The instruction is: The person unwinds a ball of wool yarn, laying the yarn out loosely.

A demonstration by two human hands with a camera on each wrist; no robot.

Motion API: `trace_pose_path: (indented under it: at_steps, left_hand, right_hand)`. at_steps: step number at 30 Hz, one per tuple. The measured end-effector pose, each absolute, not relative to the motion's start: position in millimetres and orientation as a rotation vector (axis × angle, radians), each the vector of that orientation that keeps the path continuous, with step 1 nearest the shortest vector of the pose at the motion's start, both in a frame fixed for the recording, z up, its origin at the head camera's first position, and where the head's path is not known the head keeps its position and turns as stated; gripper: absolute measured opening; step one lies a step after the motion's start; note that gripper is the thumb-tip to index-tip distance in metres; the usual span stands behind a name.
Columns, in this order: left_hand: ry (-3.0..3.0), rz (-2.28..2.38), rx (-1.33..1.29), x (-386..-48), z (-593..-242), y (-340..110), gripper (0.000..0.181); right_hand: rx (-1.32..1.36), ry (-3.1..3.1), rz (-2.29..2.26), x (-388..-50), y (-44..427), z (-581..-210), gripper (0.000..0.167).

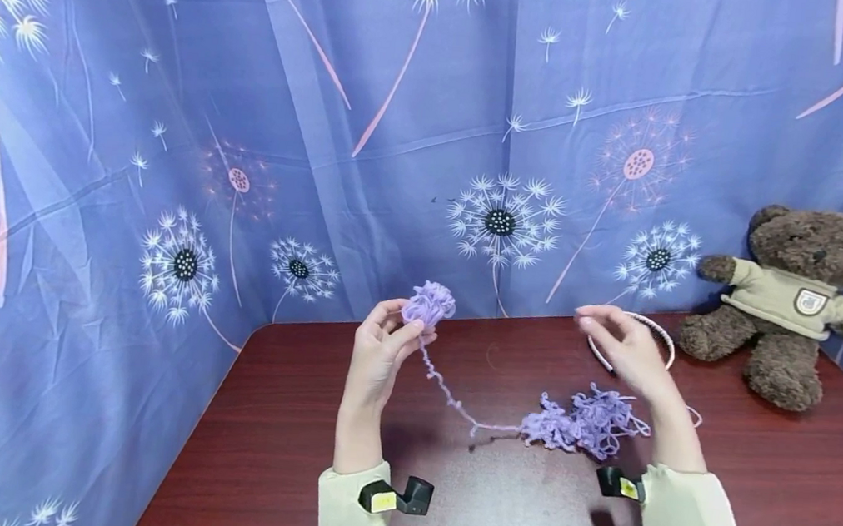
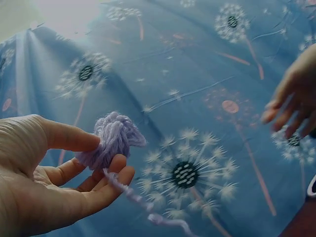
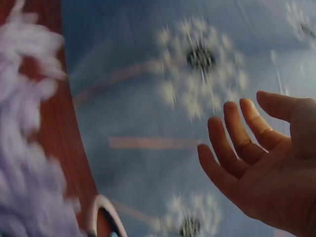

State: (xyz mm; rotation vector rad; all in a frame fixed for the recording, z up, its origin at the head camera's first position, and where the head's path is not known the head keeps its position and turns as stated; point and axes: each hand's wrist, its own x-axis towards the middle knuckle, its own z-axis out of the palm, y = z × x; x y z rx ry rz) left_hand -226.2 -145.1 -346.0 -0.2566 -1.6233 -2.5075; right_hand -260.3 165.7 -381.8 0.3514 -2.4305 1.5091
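My left hand (image 1: 380, 358) pinches a small wound ball of lilac yarn (image 1: 430, 304) between thumb and fingers, held up above the table. A wavy strand (image 1: 448, 393) hangs from the ball and runs right to a loose tangled heap of the same yarn (image 1: 588, 421) on the table. In the left wrist view the yarn ball (image 2: 112, 140) sits at the fingertips, the strand trailing below. My right hand (image 1: 628, 352) is raised over the table beyond the heap, holding nothing. Its fingers (image 3: 242, 143) are loosely bent and spread in the right wrist view.
A white ring-shaped band (image 1: 666, 343) lies at the back of the table, partly behind my right hand. A brown teddy bear (image 1: 794, 304) in a pale shirt sits at the back right corner. Behind the dark red table (image 1: 255, 449) hangs a blue dandelion-print curtain (image 1: 396, 211).
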Motion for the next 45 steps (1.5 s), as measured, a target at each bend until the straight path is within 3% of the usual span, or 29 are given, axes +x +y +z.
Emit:
trace_pose_path:
  at_steps: [9, 14, 21, 30, 37, 42, 45]
  left_hand:
    - [-1.688, -2.553, -0.339, -225.5, -348.0, -117.8, 0.024]
    - [-1.754, -2.566, -0.348, -224.4, -349.1, -107.7, 0.026]
    - [-1.823, -2.576, -0.393, -224.0, -350.8, -101.0, 0.031]
    - [-2.065, -2.402, -0.438, -226.3, -354.9, -103.3, 0.040]
    - [-2.074, -2.386, -0.419, -226.6, -355.5, -102.0, 0.039]
    - [-2.004, -2.361, -0.379, -226.5, -354.2, -100.4, 0.032]
    - [-2.015, -2.316, -0.360, -226.2, -353.9, -101.3, 0.029]
  right_hand:
    - [0.746, -2.418, 1.721, -245.4, 79.4, -380.9, 0.028]
    - [0.755, -2.309, 1.850, -236.2, 56.1, -382.4, 0.030]
    - [0.544, -2.220, 1.831, -232.0, 53.9, -378.2, 0.030]
    - [0.585, -2.157, 1.772, -233.7, 57.6, -376.6, 0.020]
    - [0.652, -2.162, 1.709, -234.0, 52.3, -380.5, 0.024]
    - [0.726, -2.232, 1.802, -233.8, 48.3, -385.1, 0.041]
    - [0.772, -2.330, 1.885, -232.5, 47.4, -386.1, 0.041]
